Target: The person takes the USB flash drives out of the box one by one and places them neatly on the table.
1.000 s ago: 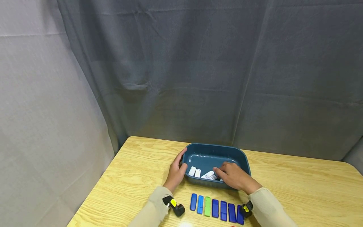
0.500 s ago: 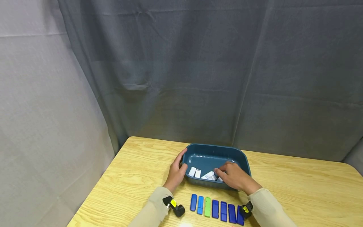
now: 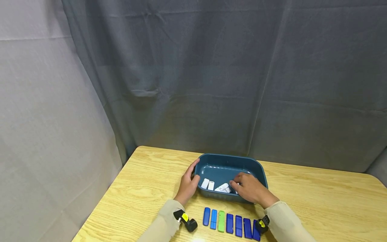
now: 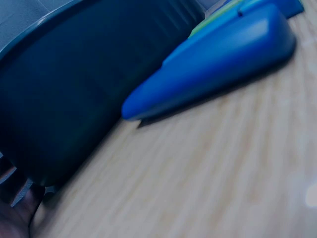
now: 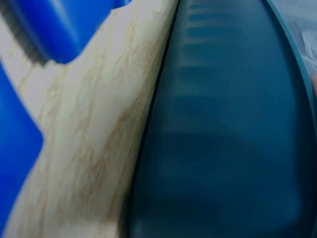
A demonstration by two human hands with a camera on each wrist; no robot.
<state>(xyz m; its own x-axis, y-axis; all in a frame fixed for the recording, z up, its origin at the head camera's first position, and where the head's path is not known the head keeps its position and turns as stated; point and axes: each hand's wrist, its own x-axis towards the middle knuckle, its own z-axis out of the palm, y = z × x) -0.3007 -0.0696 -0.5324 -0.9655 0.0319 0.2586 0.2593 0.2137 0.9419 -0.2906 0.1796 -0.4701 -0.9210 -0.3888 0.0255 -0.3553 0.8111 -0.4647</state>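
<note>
From where I stood, a person in pale sleeves (image 3: 287, 220) worked over a teal bin (image 3: 229, 162) on a wood-grained table (image 3: 151, 178). The left hand (image 3: 187, 185) held the bin's left end, thumb over the rim, fingers spread along the outer wall; the right hand (image 3: 249, 188) dipped into its right half, fingers bent, their grip on anything impossible to tell. White pieces (image 3: 205, 183) lay inside along the bin's near wall. In front of it ran blue pieces (image 3: 229, 223) and a green piece (image 3: 221, 222). Behind it hung a creased dark curtain (image 3: 193, 84); well to its left, paler cloth (image 3: 54, 117).
</note>
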